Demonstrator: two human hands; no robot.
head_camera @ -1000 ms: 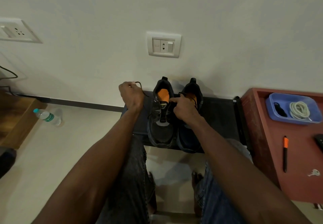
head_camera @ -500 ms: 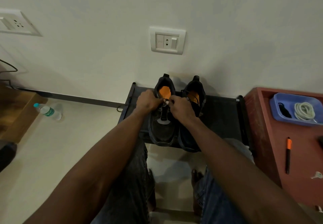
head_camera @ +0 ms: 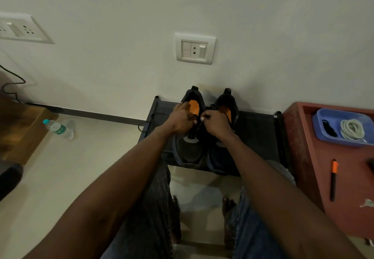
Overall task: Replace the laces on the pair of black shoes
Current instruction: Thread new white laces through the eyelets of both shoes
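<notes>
Two black shoes with orange insoles stand side by side on a low black rack against the wall. The left shoe has my left hand over its tongue, fingers pinched on its black lace. My right hand sits between the two shoes, also pinched on the black lace near the top eyelets. The right shoe is partly hidden by my right wrist. A loop of black lace hangs off the rack's left edge. A coiled white lace lies in a blue tray at the right.
A red table at the right carries the blue tray, a dark lace bundle, an orange-capped pen and a key. A water bottle lies on the floor at left. My knees and bare feet are below the rack.
My left hand came back from the left, where it had pulled the lace out, and joined my right hand at the top of the left shoe.
</notes>
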